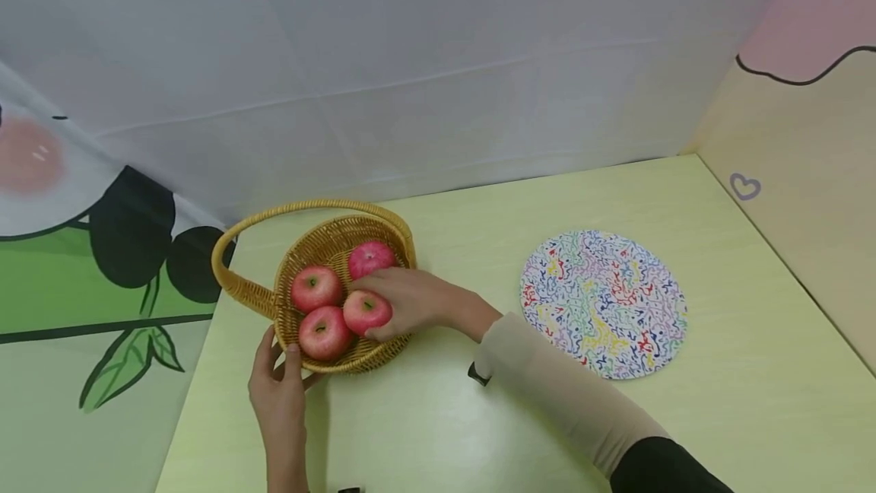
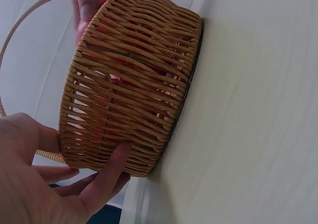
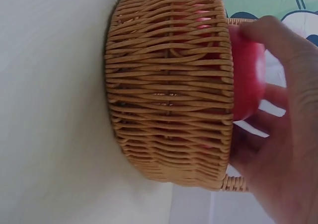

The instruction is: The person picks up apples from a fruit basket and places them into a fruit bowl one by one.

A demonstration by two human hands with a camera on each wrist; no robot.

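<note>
A wicker basket (image 1: 383, 360) with an arched handle (image 1: 301, 208) stands at the left of the table and holds several red apples (image 1: 316, 287). Over its near right side, my right hand (image 1: 407, 299) grips one apple (image 1: 368, 313) with curled fingers. That apple (image 3: 248, 72) sticks up past the rim in the right wrist view. My left hand (image 1: 279, 394) holds the basket at its near left side, fingers against the woven wall (image 2: 124, 90). The underside of the gripped apple is hidden by the basket.
On the pale table (image 1: 424, 432), a round mat (image 1: 605, 306) with a multicoloured squiggle pattern lies to the right. A white cloth (image 1: 411, 59) hangs along the back edge. Printed panels flank the table, one with a cherry drawing (image 1: 133, 227).
</note>
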